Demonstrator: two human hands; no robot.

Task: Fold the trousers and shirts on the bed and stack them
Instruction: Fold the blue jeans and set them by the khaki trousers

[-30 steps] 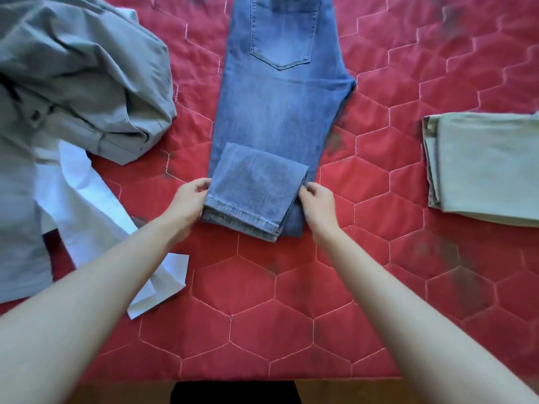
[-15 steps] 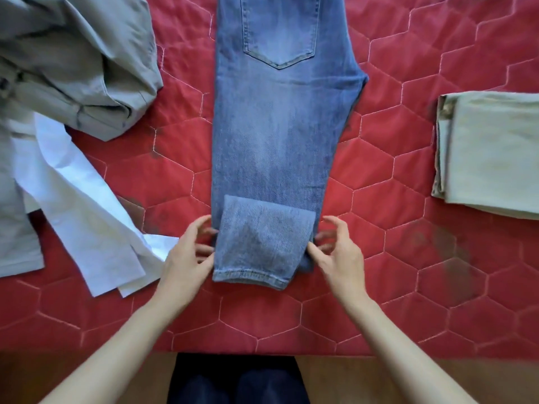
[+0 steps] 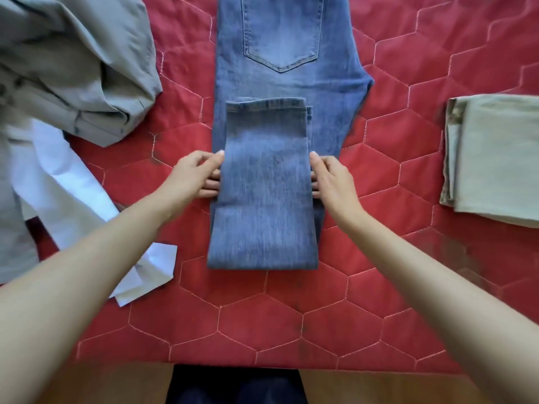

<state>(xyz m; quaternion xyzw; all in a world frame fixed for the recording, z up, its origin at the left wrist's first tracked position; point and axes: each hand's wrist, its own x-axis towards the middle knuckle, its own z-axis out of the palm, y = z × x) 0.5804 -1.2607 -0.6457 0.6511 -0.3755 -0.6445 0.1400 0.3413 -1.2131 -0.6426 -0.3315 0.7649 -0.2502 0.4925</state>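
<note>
Both hands — left hand [image 3: 194, 175], right hand [image 3: 332, 179] — pinch the folded-up leg of the jeans [image 3: 264, 185] at its edges. Fingers seemingly tucked underneath — on the bed [image 3: 262, 322].

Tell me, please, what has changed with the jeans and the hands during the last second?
The folded-over leg end of the jeans was carried further up; its hem now lies just below the back pocket. The left hand and right hand moved up with it, still holding its side edges. The grey shirt, white garment and folded green trousers stayed put.

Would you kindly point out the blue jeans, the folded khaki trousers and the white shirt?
blue jeans [image 3: 264, 199], head view, folded-up leg panel.
folded khaki trousers [image 3: 495, 156], head view, top layer.
white shirt [image 3: 67, 182], head view, flat middle.
</note>
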